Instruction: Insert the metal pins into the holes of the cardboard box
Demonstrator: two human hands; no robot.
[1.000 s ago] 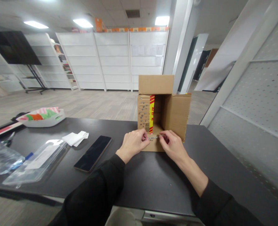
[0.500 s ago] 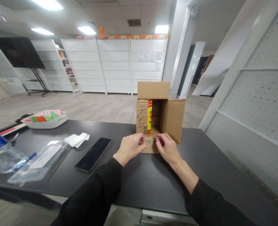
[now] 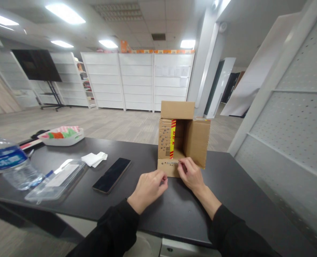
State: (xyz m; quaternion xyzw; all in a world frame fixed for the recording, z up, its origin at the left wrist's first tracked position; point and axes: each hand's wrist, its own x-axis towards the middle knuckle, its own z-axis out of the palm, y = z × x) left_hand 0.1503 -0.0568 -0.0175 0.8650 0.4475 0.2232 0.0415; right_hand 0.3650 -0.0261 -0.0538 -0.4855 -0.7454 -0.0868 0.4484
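Observation:
An open cardboard box (image 3: 196, 141) stands on the dark table, its lower flap (image 3: 162, 171) folded down toward me. Across that flap runs a thin grey chain-like strand (image 3: 172, 163), too small to make out well. My right hand (image 3: 191, 173) is at the flap's right side, thumb and forefinger pinched on the strand's right end. My left hand (image 3: 150, 187) hovers just in front of the flap's left corner, apart from the strand. Its fingers are curled together, and whatever they may hold is hidden. Small dark holes or dots mark the box's left flap (image 3: 163, 141).
Left of my hands lies a black phone (image 3: 112, 175). Beyond it are folded white tissues (image 3: 94, 159), a clear plastic case (image 3: 58, 180), a water bottle (image 3: 9, 160) and a white basket (image 3: 63, 141) with colourful contents. A perforated panel (image 3: 295, 117) rises at the right.
My left hand has come away from the strand, down toward me off the flap, uncovering the flap's left part. My right hand stays at the strand's right end. The view has shifted slightly.

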